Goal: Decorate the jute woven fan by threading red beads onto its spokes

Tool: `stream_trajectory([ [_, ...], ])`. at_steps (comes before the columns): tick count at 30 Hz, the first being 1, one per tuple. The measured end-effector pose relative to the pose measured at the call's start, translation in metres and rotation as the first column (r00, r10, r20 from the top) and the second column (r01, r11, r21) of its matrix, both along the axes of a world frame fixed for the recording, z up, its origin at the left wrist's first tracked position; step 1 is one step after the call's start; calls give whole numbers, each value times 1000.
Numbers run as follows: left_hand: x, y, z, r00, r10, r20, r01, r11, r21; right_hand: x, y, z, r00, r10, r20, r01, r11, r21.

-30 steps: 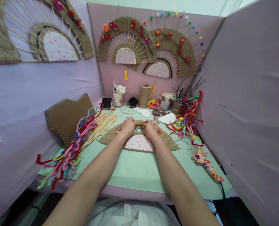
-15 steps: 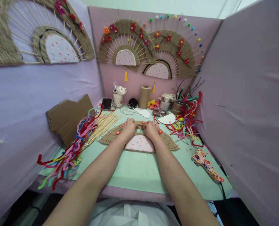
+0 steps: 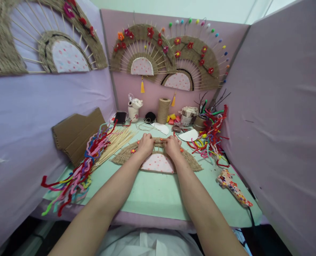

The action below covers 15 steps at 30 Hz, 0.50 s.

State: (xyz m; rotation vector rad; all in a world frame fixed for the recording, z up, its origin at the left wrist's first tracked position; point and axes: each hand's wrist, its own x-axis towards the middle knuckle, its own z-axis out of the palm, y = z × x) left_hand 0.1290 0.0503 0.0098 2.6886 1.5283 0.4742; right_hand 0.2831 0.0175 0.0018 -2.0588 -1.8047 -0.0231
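Note:
A half-round woven twine fan [image 3: 191, 161] lies flat on the table in front of me, its straight edge towards me. A white half-circle with pink dots [image 3: 158, 163] covers its lower middle. My left hand [image 3: 146, 144] has its fingers curled on the upper woven band, left of centre. On the same band, just right of centre, my right hand [image 3: 172, 145] is closed with thumb and fingers together. Small felt-like flowers sit along the band, with a red one [image 3: 132, 151] beside my left hand. My hands hide part of the band and whatever is under the fingertips.
Thin sticks [image 3: 115, 142] and bundled pipe cleaners [image 3: 86, 163] lie left, by folded cardboard [image 3: 78, 131]. More pipe cleaners [image 3: 213, 135] are heaped right, above a patterned glue gun [image 3: 234, 188] with a cord. A twine spool [image 3: 163, 111] stands behind. Finished fans [image 3: 140, 32] hang on the walls.
Both hands stay on the woven band. My right fingers have shifted slightly, and an orange flower between the hands is now mostly covered. The view has moved a little.

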Motion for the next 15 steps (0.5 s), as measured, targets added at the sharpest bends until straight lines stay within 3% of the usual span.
stream_trajectory([
  [8, 1, -4, -5, 994, -100, -41, 98, 994, -42, -2, -2, -1, 999, 21, 25, -19, 995, -98],
  [15, 1, -1, -5, 996, -89, 27, 89, 996, 2, -6, -5, 2, 999, 44, 27, -44, 999, -17],
])
